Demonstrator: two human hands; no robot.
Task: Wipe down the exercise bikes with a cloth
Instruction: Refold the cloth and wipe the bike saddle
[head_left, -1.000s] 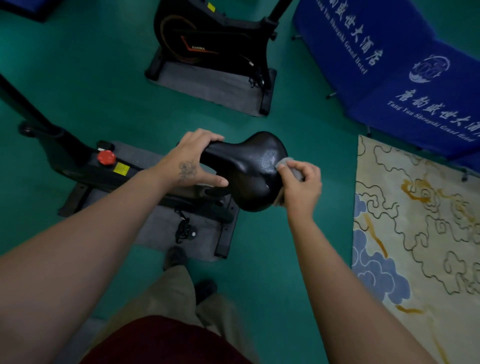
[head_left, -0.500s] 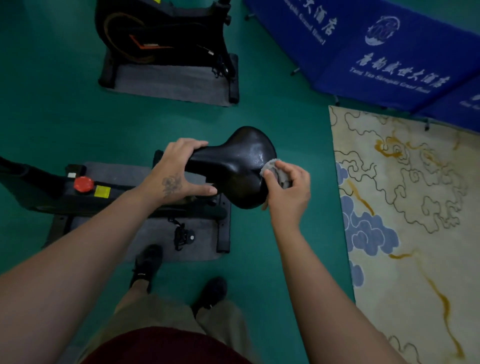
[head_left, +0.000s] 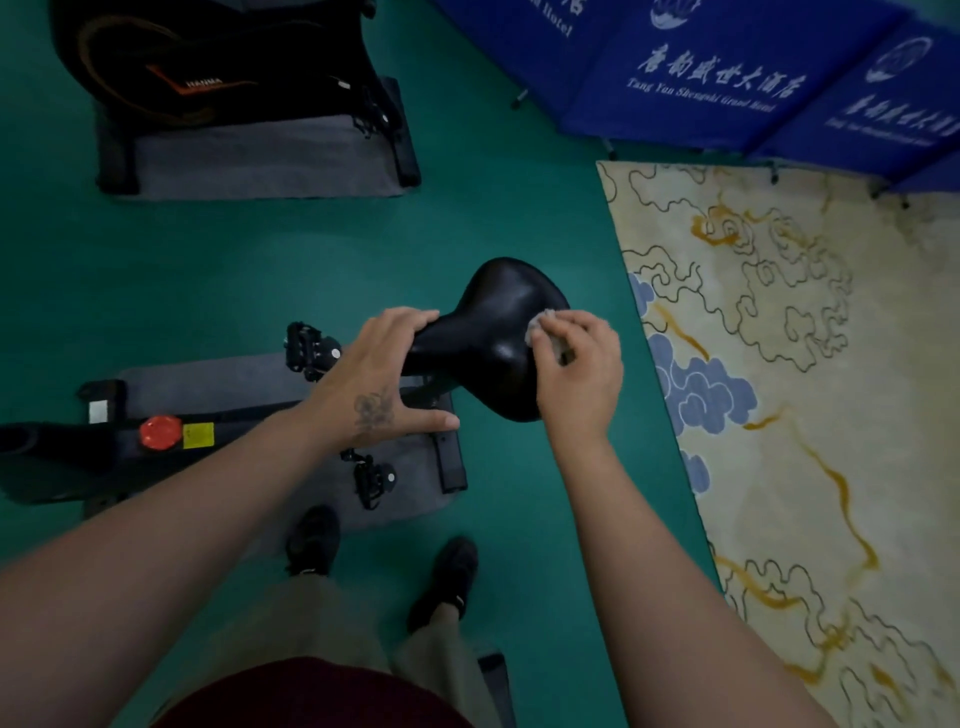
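A glossy black bike saddle (head_left: 493, 332) fills the middle of the head view, on the near exercise bike (head_left: 171, 431) that runs off to the left. My left hand (head_left: 379, 379) grips the saddle's narrow nose, fingers over the top and thumb stretched out below. My right hand (head_left: 576, 369) holds a small grey cloth (head_left: 545, 327) bunched in its fingers and presses it on the saddle's wide right part. Most of the cloth is hidden under the fingers.
A second black exercise bike (head_left: 208, 67) stands on a grey mat (head_left: 260, 161) at the top left. Blue folding panels (head_left: 727, 78) with white lettering stand at the top right. A patterned cream rug (head_left: 810, 389) covers the floor on the right. My shoes (head_left: 441, 577) stand on green floor below the saddle.
The view has shifted, so the saddle and both hands sit lower and more central. My right hand with the cloth has moved from the saddle's right edge up onto its top surface.
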